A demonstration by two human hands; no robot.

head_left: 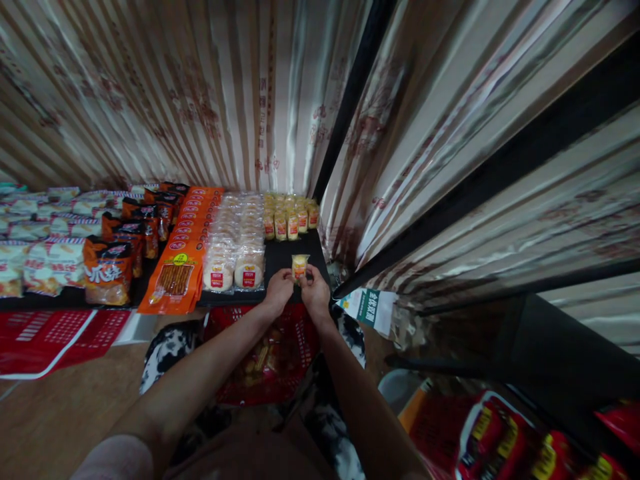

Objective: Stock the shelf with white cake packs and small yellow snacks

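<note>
A small yellow wrapped snack pack [300, 263] with a red-and-white label stands upright between my hands, above the front of the black shelf [279, 255]. My left hand [279, 291] is closed at its lower left edge, and my right hand [315, 293] pinches its right side. Just behind, similar small yellow packs [293, 225] stand in tight rows at the shelf's right end. A red basket [300, 340] sits below the shelf between my legs, with several small packs [263, 357] inside, dimly lit.
Left of the yellow packs are round wrapped cakes [249, 270], orange stick-snack bags [173, 283], orange-black bags [107, 273] and white bags [55, 267]. A dark post [350, 100] and pleated curtains [200, 87] border the shelf. Another red basket [55, 340] lies lower left; red packages [493, 430] lower right.
</note>
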